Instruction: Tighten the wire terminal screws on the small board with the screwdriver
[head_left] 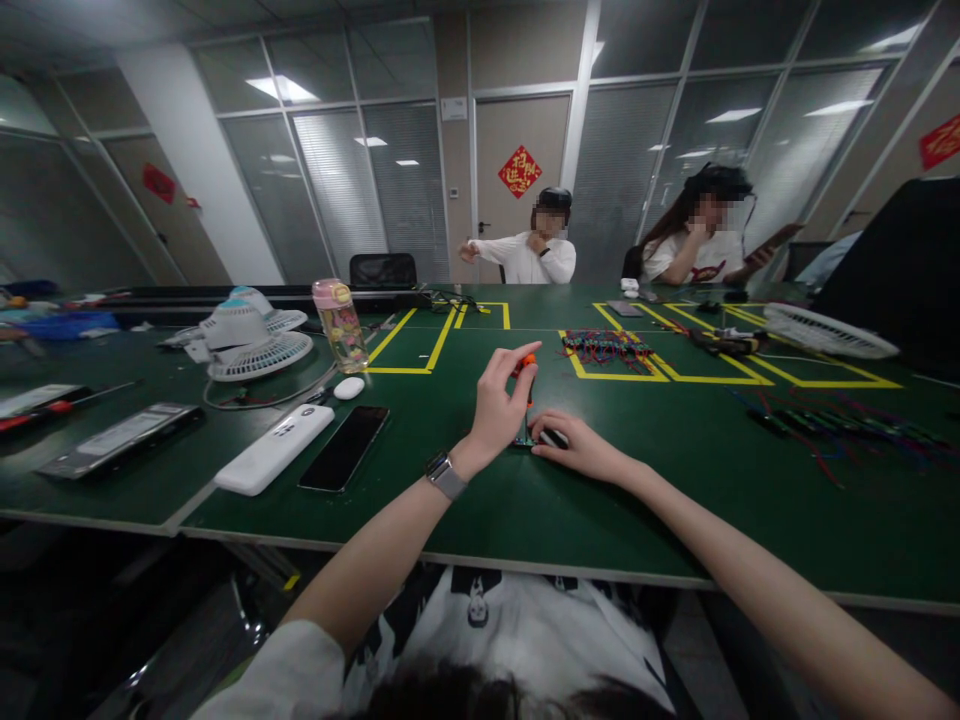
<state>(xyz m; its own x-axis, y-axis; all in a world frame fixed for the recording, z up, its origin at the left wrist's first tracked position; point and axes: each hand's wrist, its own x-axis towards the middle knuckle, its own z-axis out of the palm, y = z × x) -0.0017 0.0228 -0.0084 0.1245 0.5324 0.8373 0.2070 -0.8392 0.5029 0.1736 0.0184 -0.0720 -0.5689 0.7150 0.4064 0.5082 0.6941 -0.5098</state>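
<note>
Above the green tabletop, my left hand [501,400] has its fingers closed around the orange-and-black handle of a screwdriver [529,360]. The thin shaft points straight down to a small green circuit board [523,441] lying on the table. My right hand [571,442] rests on the table with its fingertips closed at the board's right edge. A dark object with a pale edge [553,438] shows under the right fingers; its kind is unclear. Whether the screwdriver tip touches a screw is too small to see.
Left of my hands lie a black phone [345,448], a white power bank [276,450], a white oval case [349,388], a drinking bottle [341,325], fans [255,340] and a hard drive [124,440]. Wired boards [607,348] lie ahead. Two people sit across the table.
</note>
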